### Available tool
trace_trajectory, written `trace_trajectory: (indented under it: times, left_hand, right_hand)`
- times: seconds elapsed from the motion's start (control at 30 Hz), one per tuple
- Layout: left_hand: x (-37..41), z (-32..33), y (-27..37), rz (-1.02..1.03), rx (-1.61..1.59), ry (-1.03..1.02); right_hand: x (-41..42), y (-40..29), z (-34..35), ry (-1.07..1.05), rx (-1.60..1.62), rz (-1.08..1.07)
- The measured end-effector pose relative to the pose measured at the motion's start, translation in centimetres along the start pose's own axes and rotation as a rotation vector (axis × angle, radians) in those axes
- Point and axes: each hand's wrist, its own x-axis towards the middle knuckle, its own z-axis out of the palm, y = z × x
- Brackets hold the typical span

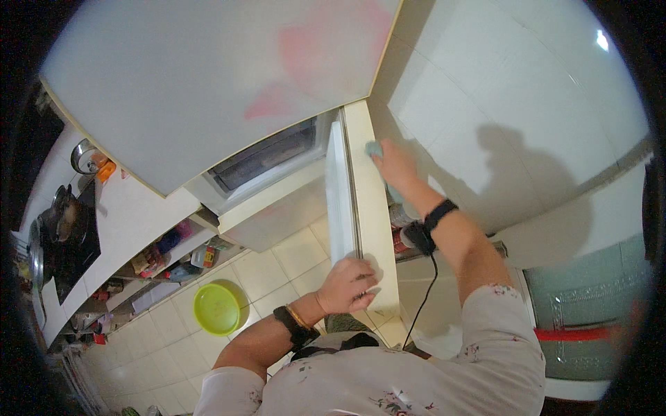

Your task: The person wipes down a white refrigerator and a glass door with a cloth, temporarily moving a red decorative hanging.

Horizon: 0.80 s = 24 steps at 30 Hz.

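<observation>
A middle refrigerator door (370,218) stands open in front of me, its pale top edge running towards my body. The fingers of my left hand (349,286) are curled over its near end. Up by the hinge end, my right hand (398,165) holds a pale blue-green cloth (373,150) against the door's outer edge. Part of the cloth hangs down behind the door, and my fingers cover some of it. Above is the refrigerator's upper door (208,88), shut, with a pink flower print. A dark drawer or compartment (265,156) shows inside the opening.
A lime-green basin (217,309) rests on the tiled floor (276,268). To the left are a white counter (135,218), a cooktop with a pan (70,218), and open shelves holding bottles and packets (190,265). A black cord (429,296) hangs at right, near a white tiled wall (546,78).
</observation>
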Motion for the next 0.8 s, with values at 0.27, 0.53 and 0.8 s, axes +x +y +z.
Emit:
trace_trajectory:
  times: [0.27,0.53,0.8]
  left_hand:
    - [0.0,-0.6,1.2,-0.048,0.01,0.066]
    - [-1.5,-1.5,3.3,0.129,-0.037,-0.147]
    - [-0.4,-0.8,3.5,0.218,-0.159,-0.198]
  right_hand:
    - [-17.8,-2.1,-1.9,-0.207,-0.053,0.038]
    - [-22.6,-5.1,-7.7,-0.057,0.0,-0.158]
    - [-16.8,-3.7,-3.7,-0.342,-0.105,-0.262]
